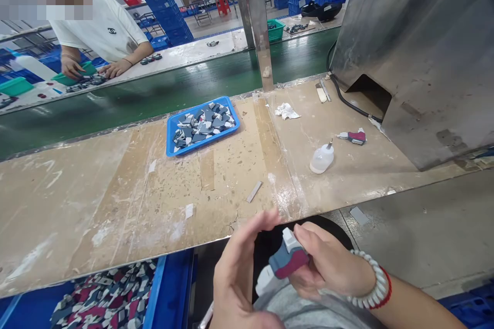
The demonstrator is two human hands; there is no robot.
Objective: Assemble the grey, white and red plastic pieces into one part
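Note:
My right hand (328,267) is closed round a small foam piece (287,259) in blue-grey, maroon and white, held below the workbench's front edge. My left hand (239,272) is beside it, fingers bent, thumb and fingertips touching the piece's left end. A beaded bracelet with a red band sits on my right wrist. On the worn wooden workbench (116,205) lies a blue tray (203,124) of grey, blue and white cut pieces, well beyond both hands.
A white squeeze bottle (321,158) and another maroon piece (355,136) lie right of centre. A big metal housing (420,56) fills the right. A blue bin (116,293) of pieces sits below left. Across the green conveyor (154,92) another person handles parts.

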